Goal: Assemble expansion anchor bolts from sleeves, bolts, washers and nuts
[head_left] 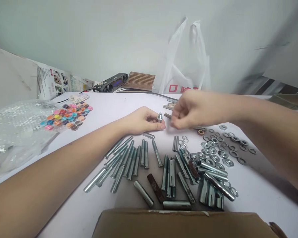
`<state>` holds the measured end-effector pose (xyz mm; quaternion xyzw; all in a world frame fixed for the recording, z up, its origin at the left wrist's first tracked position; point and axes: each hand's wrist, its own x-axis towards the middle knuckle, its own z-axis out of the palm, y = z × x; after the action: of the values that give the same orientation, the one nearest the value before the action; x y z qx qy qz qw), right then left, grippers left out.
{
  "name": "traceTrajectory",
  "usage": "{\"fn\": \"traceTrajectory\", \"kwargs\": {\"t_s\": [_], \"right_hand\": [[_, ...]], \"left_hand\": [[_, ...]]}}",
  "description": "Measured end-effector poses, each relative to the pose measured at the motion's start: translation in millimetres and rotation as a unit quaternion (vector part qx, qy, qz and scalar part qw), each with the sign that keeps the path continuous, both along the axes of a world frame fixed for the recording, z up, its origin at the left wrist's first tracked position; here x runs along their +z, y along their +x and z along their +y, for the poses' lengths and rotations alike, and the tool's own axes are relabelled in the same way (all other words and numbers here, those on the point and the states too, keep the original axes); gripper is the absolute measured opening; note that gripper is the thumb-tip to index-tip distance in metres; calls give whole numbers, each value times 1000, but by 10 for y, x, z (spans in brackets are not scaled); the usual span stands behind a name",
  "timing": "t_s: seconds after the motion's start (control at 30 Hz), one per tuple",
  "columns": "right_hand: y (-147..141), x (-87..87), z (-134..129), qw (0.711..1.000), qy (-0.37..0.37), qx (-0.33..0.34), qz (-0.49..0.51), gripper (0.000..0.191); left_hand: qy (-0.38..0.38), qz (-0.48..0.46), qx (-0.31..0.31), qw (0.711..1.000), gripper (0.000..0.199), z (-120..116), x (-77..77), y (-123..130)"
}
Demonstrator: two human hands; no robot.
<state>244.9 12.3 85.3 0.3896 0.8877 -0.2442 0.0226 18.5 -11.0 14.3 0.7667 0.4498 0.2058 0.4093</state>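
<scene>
My left hand (pixel 146 120) pinches a small metal bolt (pixel 160 116) between thumb and fingers; the bolt stands upright, with what looks like a washer or nut near its top. Just right of it my right hand (pixel 185 110) hangs over the table, blurred, its fingers curled together; whether anything is between them is hidden. Below my left hand lie several long bolts (pixel 130 162). Metal sleeves (pixel 176 205) and rusty pieces (pixel 155 187) lie nearer me. Nuts and washers (pixel 213 148) are scattered below my right forearm.
A cardboard box (pixel 178 224) sits at the near edge. Coloured discs (pixel 64 115) and clear plastic wrap (pixel 15 132) are at the left. At the back are a black device (pixel 110 82), a bamboo mat (pixel 141 81) and a white plastic bag (pixel 186 72).
</scene>
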Motion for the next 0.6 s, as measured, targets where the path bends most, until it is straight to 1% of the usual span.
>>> {"fn": "traceTrajectory", "kwargs": {"t_s": [0.07, 0.13, 0.3, 0.37, 0.5, 0.6], "right_hand": [[-63, -11, -26, 992, 90, -34, 79, 20], [-112, -51, -32, 981, 154, -32, 117, 20], [-118, -199, 28, 962, 212, 54, 166, 19], [-110, -230, 42, 954, 222, 75, 187, 19], [-117, -236, 43, 952, 174, 121, 222, 27], [-111, -248, 57, 949, 164, 131, 234, 24]], "left_hand": [[11, 11, -5, 1000, 40, -8, 16, 8], [14, 16, -7, 1000, 38, -15, 23, 14], [25, 21, 4, 999, 42, -14, -6, 9], [27, 22, 4, 999, 43, -10, -16, 6], [22, 20, 8, 1000, 40, -8, -14, 1], [24, 16, -3, 1000, 40, 0, -11, -12]]}}
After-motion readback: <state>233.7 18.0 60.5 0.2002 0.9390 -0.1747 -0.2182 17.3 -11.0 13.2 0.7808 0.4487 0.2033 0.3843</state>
